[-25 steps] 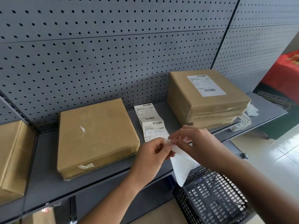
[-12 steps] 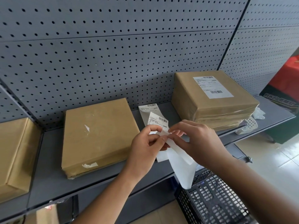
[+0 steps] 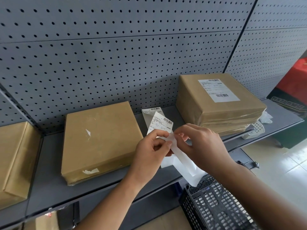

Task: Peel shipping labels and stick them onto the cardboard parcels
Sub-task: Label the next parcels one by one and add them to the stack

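Peeling point: a printed label stands tilted just above both hands, its barcode at the upper right, its lower edge hidden behind the fingers.
Left hand: fingers pinched together on the label's lower edge, thumb against forefinger.
Right hand: fingers clamped on the top of the backing paper, a thin, glossy white strip that hangs down and to the right, its tip over the basket.
Second label: lies flat on the shelf behind the held one, mostly covered by it; only the top with a barcode shows.
Bare parcel: flat, square, wrapped in smooth brown paper, on the shelf just left of the hands; white torn scraps cling to its top and front edge.
Labelled parcels: a stack to the right, wrapped in clear film at the sides, a white label flat on the top one; how many lie in the stack is hard to tell.
Third parcel: far left, cut off by the frame edge.
Shelf: grey metal, with a perforated grey back panel.
Basket: black plastic mesh below the right forearm, partly hidden.
White objects: behind the stack, too hidden to make out.
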